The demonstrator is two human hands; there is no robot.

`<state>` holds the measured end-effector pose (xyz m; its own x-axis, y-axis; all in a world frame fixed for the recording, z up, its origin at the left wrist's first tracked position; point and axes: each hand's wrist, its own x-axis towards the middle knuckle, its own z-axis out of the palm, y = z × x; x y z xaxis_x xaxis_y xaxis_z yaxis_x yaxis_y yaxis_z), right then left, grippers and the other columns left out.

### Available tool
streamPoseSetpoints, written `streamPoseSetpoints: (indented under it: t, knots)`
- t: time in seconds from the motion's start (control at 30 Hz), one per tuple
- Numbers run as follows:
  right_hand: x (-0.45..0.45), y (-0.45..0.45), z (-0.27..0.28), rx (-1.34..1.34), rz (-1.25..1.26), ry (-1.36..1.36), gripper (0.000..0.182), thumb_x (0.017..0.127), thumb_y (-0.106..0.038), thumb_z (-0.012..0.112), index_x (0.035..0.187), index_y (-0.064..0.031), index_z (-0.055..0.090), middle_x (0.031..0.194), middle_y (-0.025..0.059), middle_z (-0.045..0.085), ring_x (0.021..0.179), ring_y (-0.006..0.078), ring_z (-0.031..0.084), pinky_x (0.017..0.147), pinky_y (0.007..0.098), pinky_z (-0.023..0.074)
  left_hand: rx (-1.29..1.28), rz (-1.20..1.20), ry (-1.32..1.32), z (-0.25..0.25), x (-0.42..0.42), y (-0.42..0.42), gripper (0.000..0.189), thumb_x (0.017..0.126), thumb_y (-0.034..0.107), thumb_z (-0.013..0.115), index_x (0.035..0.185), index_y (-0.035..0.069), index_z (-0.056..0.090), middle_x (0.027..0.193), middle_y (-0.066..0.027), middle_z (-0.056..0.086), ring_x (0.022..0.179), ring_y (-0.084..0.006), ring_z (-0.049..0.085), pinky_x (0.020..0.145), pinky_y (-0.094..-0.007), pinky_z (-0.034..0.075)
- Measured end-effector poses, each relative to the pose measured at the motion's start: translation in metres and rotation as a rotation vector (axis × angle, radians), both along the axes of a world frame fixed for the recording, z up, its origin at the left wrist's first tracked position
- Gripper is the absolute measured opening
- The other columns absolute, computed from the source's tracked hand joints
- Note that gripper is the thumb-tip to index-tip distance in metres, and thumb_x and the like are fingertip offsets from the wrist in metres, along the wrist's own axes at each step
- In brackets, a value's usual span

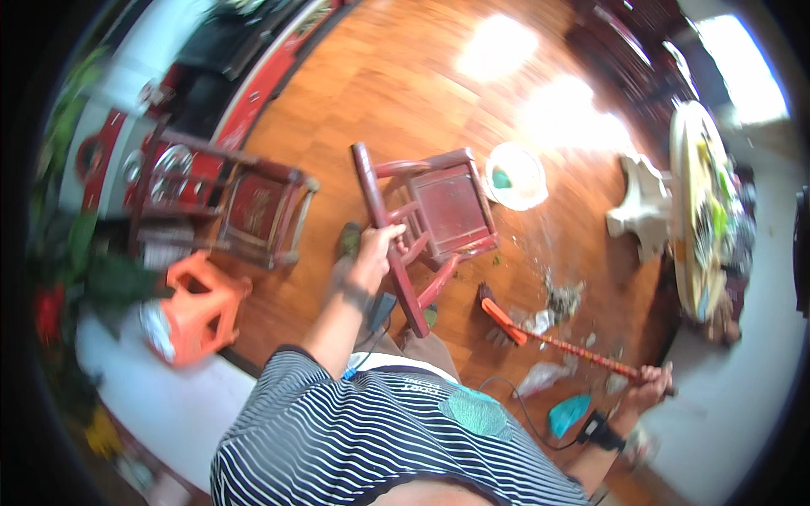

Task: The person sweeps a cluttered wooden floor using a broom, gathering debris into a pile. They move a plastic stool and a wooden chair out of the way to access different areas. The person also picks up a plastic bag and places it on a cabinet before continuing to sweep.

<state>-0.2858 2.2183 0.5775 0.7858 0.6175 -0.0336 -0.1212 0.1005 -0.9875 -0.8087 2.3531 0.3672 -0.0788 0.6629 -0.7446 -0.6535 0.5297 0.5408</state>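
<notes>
My left hand (381, 248) grips the top rail of the backrest of a dark red wooden chair (446, 205), whose seat faces up before me. Out to the right, my right hand (652, 387) is closed around the handle of a broom (503, 321) with an orange head and a patterned red stick. The broom's bristles point towards the chair, over the wooden floor. Near the broom head lie grey debris (563, 298) and crumpled plastic scraps (543, 379). A teal object (568, 414) rests on the floor close to my right forearm.
A white bucket (516, 177) stands just beyond the chair. At left are a second wooden chair (253, 209) and an orange plastic stool (202, 310). A round table (686, 209) with a pale pedestal stands at right. A red-fronted cabinet (253, 95) is at upper left.
</notes>
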Motion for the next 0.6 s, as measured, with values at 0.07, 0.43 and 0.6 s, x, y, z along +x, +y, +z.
streamPoseSetpoints:
  t: [0.07,0.43,0.6]
  knots:
    - [0.01,-0.006,0.0,0.006,-0.145,-0.116,0.026,0.091,-0.013,0.05,0.067,-0.012,0.041,0.05,-0.0046,0.033,0.041,0.0061,0.03,0.039,0.0205,0.0317,0.025,0.007,-0.022,0.028,0.026,-0.003,0.009,0.076,0.007,0.061,0.083,0.002,0.058,0.059,-0.0026,0.052,0.05,-0.0147,0.054,0.049,-0.0269,0.049]
    - [0.122,-0.063,-0.015,-0.156,0.054,-0.087,0.041,0.092,-0.03,0.047,0.056,-0.0149,0.035,0.047,-0.004,0.03,0.041,0.0089,0.029,0.039,0.0234,0.0284,0.186,0.399,0.21,0.114,0.091,-0.147,0.013,0.064,0.002,0.061,0.054,-0.002,0.054,0.048,-0.0071,0.051,0.036,-0.0163,0.049,0.034,-0.0281,0.036]
    - [0.13,-0.055,-0.027,-0.172,0.097,-0.137,0.04,0.092,-0.029,0.047,0.057,-0.0151,0.033,0.047,-0.0041,0.03,0.04,0.0089,0.03,0.039,0.0231,0.0288,0.15,0.503,0.223,0.119,0.023,-0.263,0.01,0.065,0.0,0.061,0.057,-0.003,0.056,0.05,-0.0077,0.052,0.038,-0.0174,0.049,0.035,-0.0301,0.04]
